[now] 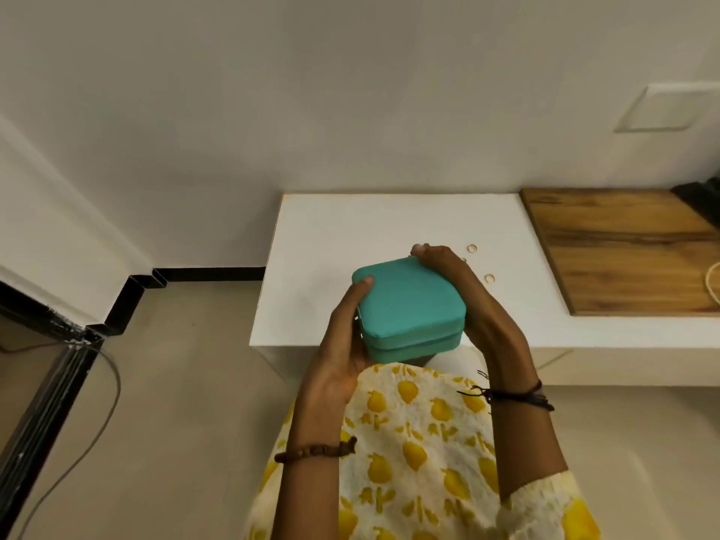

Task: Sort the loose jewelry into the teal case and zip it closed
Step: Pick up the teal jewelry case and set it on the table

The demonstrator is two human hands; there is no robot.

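The teal case (411, 305) is a square zip case with rounded corners, lid down, held above the near edge of the white table (350, 228). My left hand (343, 344) grips its left side, thumb on the lid's corner. My right hand (463, 294) grips the right side, fingers curled over the far corner. Two gold rings lie loose on the table to the right: one ring (472, 248) farther back, another ring (489, 278) nearer. A third small piece beside my right hand is mostly hidden.
A wooden board (623, 251) covers the table's right part, with a pale cord (713, 282) at its right edge. A wall stands close behind the table. Floor lies to the left, with a black metal frame (50, 368) and a grey cable (105, 403).
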